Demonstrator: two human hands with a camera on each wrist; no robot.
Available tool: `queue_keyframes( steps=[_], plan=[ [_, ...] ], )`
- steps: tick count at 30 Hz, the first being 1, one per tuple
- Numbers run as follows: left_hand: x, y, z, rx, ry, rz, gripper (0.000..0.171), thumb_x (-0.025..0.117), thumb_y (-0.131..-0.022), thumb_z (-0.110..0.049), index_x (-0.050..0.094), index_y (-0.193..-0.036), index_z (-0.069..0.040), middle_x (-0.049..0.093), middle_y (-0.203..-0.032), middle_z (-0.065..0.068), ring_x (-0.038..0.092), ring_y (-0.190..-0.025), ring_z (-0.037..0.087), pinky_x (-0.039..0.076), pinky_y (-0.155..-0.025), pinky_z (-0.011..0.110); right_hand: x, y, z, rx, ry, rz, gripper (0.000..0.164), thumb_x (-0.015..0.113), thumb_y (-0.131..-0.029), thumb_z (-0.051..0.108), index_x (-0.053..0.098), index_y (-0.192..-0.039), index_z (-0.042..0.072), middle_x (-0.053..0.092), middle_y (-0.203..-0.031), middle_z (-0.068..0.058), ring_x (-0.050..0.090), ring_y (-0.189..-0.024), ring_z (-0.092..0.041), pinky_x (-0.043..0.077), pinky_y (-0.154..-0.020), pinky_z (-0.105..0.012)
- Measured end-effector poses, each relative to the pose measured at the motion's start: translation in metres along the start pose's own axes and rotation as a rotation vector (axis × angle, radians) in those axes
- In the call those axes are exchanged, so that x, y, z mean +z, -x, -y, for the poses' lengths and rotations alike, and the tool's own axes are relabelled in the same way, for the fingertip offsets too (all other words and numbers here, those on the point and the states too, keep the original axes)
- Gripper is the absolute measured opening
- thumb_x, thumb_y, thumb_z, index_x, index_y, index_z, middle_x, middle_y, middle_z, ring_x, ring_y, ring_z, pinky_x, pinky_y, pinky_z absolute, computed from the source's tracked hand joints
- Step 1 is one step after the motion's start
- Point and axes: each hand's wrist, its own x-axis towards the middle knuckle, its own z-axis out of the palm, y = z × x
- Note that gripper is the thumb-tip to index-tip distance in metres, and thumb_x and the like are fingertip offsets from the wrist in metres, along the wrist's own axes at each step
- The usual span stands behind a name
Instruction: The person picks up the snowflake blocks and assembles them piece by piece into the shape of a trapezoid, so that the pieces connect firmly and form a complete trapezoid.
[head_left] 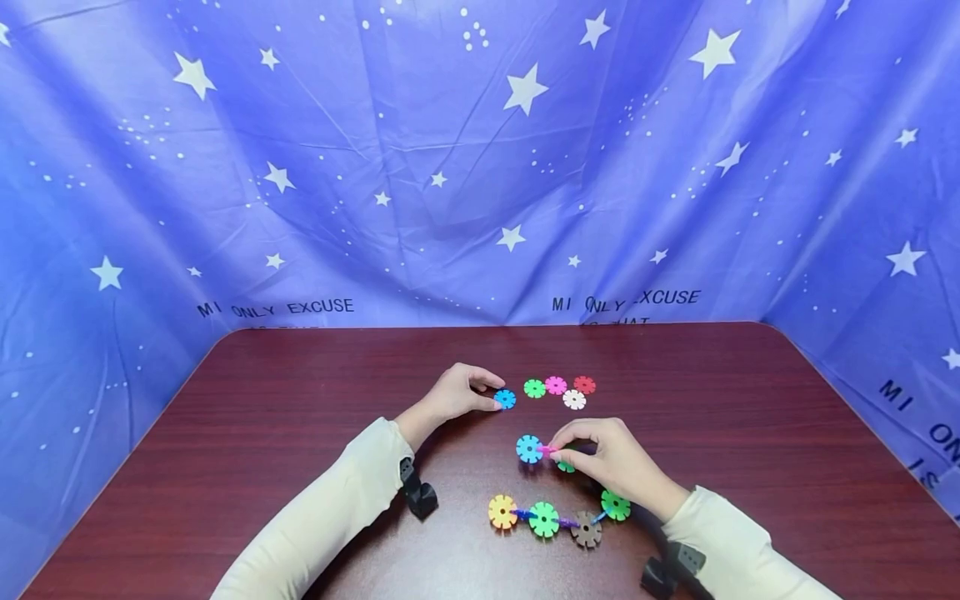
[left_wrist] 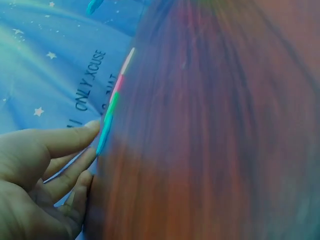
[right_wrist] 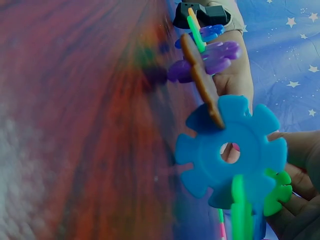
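the left hand (head_left: 453, 393) pinches one blue disc (head_left: 505, 399). beside that disc lie four loose discs (head_left: 558, 390). the right hand (head_left: 611, 461) pinches the joined chain (head_left: 551, 515) near them

From my rt wrist cam I see a blue notched disc (right_wrist: 231, 150) close up, w/ a hole in its middle. A brown disc (right_wrist: 201, 79) stands edge-on, slotted into its top notch; purple pieces (right_wrist: 210, 59) and a green/orange one sit beyond that. A green disc (right_wrist: 239, 210) is slotted in at the bottom, another green piece (right_wrist: 276, 192) just beside. Rt hand fingers (right_wrist: 300, 150) hold the blue disc's right edge. The counter (right_wrist: 80, 125) is a reddish blur on the left; starry blue cloth (right_wrist: 290, 65) at right.
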Motion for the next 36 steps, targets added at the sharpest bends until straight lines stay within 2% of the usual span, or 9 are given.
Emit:
queue_keyframes(
  steps=[2, 6, 11, 14, 16, 21, 27, 31, 36],
  plan=[
    [0.002, -0.001, 0.000, 0.018, -0.024, 0.013, 0.027, 0.078, -0.077, -0.009, 0.072, -0.104, -0.007, 0.071, -0.102, 0.005, 0.062, -0.095, 0.019, 0.052, -0.083, 0.029, 0.000, 0.000, 0.000, -0.005, 0.004, -0.001, 0.005, 0.072, -0.083, 0.015, 0.072, -0.085, 0.019, 0.069, -0.084, 0.011, 0.062, -0.080, -0.003, 0.053, -0.069, -0.025],
    [0.005, -0.001, -0.004, 0.058, -0.086, 0.011, 0.024, 0.079, -0.076, -0.011, 0.074, -0.100, -0.009, 0.071, -0.096, 0.001, 0.062, -0.088, 0.014, 0.052, -0.077, 0.026, 0.000, -0.001, -0.001, -0.004, 0.006, 0.000, 0.005, 0.072, -0.083, 0.014, 0.072, -0.085, 0.019, 0.069, -0.085, 0.010, 0.063, -0.080, -0.003, 0.054, -0.070, -0.026],
    [0.007, -0.004, -0.011, -0.005, -0.132, 0.020, 0.027, 0.080, -0.073, -0.008, 0.073, -0.100, -0.009, 0.069, -0.092, 0.000, 0.060, -0.086, 0.015, 0.051, -0.078, 0.027, 0.000, -0.001, 0.001, -0.005, 0.003, -0.002, 0.005, 0.072, -0.083, 0.014, 0.073, -0.085, 0.018, 0.069, -0.085, 0.011, 0.063, -0.081, -0.004, 0.054, -0.070, -0.027],
    [0.006, -0.003, -0.013, -0.034, -0.134, 0.033, 0.027, 0.081, -0.071, -0.004, 0.073, -0.097, -0.008, 0.067, -0.088, 0.001, 0.060, -0.082, 0.014, 0.051, -0.073, 0.026, 0.000, -0.001, 0.001, -0.004, 0.003, -0.003, 0.005, 0.072, -0.083, 0.014, 0.073, -0.085, 0.018, 0.069, -0.085, 0.011, 0.063, -0.081, -0.004, 0.054, -0.070, -0.027],
    [0.005, -0.001, -0.013, -0.054, -0.108, 0.037, 0.025, 0.081, -0.070, -0.001, 0.072, -0.093, -0.007, 0.066, -0.085, 0.001, 0.059, -0.078, 0.013, 0.051, -0.069, 0.025, 0.000, -0.001, 0.000, -0.004, 0.000, -0.009, 0.006, 0.073, -0.082, 0.013, 0.073, -0.085, 0.018, 0.069, -0.084, 0.011, 0.063, -0.081, -0.004, 0.054, -0.069, -0.026],
    [0.003, 0.010, -0.013, -0.091, 0.042, 0.058, 0.018, 0.077, -0.072, 0.004, 0.071, -0.087, -0.004, 0.067, -0.078, 0.002, 0.061, -0.072, 0.011, 0.052, -0.064, 0.024, -0.001, 0.000, -0.002, -0.002, -0.003, -0.020, 0.006, 0.073, -0.082, 0.013, 0.073, -0.085, 0.018, 0.069, -0.084, 0.010, 0.063, -0.080, -0.004, 0.053, -0.067, -0.025],
    [0.002, 0.032, -0.015, -0.052, 0.219, 0.095, 0.018, 0.073, -0.077, 0.003, 0.070, -0.095, 0.004, 0.069, -0.081, 0.010, 0.065, -0.070, 0.013, 0.054, -0.061, 0.031, -0.001, 0.000, 0.000, 0.017, -0.007, -0.015, 0.003, 0.073, -0.083, 0.017, 0.073, -0.086, 0.018, 0.069, -0.084, 0.012, 0.062, -0.080, -0.003, 0.053, -0.068, -0.025],
    [0.005, 0.045, -0.022, -0.015, 0.247, 0.073, 0.016, 0.074, -0.077, 0.001, 0.070, -0.092, 0.003, 0.070, -0.079, 0.011, 0.066, -0.067, 0.018, 0.055, -0.059, 0.034, -0.002, 0.000, 0.001, 0.023, -0.004, -0.017, 0.003, 0.072, -0.084, 0.019, 0.073, -0.085, 0.016, 0.069, -0.083, 0.012, 0.063, -0.080, -0.003, 0.054, -0.069, -0.027],
    [0.009, 0.060, -0.033, -0.019, 0.246, 0.045, 0.010, 0.075, -0.077, -0.002, 0.072, -0.087, -0.001, 0.070, -0.075, 0.007, 0.066, -0.062, 0.022, 0.054, -0.054, 0.035, -0.002, 0.000, 0.001, 0.036, 0.005, -0.019, 0.003, 0.072, -0.084, 0.019, 0.073, -0.085, 0.017, 0.069, -0.084, 0.012, 0.063, -0.081, -0.003, 0.054, -0.069, -0.027]
  ],
)
